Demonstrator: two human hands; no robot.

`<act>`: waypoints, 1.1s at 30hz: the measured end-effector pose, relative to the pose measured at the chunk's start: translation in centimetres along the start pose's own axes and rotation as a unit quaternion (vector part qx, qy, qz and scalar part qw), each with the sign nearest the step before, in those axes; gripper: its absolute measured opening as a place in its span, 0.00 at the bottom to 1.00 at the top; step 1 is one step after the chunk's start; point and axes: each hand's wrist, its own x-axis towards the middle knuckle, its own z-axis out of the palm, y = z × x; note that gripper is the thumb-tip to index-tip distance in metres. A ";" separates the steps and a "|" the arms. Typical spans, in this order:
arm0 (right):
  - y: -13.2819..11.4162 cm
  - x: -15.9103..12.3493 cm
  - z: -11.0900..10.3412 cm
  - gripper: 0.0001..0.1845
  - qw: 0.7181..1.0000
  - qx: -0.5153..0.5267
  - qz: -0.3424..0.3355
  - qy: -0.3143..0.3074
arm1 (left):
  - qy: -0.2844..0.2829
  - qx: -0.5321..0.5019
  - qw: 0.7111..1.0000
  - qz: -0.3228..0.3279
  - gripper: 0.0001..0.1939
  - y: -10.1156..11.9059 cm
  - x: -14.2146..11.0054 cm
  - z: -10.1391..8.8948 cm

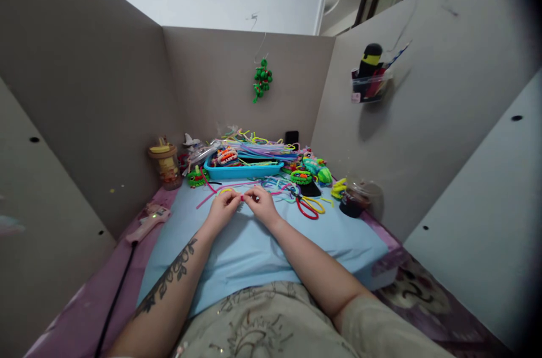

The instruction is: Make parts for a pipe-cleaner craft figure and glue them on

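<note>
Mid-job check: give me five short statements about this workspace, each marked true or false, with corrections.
1. The fingertips of the left hand and right hand meet at a small pink piece. True.
2. The pink corded tool lies inside the blue tray. False: it lies on the left, apart from the tray.
3. A green bead-like ornament hangs against the back panel. True.
4. The lidded cup stands right of the tray. False: left.
5. The left forearm is tattooed. True.

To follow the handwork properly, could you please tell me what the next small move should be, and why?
I would perhaps twist the small pink piece gently with the right hand while the left hand steadies it, since both hands appear to pinch it between them.
</note>
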 end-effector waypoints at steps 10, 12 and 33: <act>0.3 0.0 0.7 0.09 0.998 0.027 0.059 -0.025 | -0.018 0.082 0.995 0.054 0.12 -0.1 0.0 -0.7; 0.2 0.0 0.6 0.09 0.998 0.032 0.052 -0.015 | -0.025 0.078 0.996 0.038 0.12 0.2 0.3 -2.6; -0.2 -0.5 -0.3 0.11 0.999 -0.041 -0.006 0.020 | -0.106 0.028 0.991 -0.079 0.17 -3.8 0.5 -7.2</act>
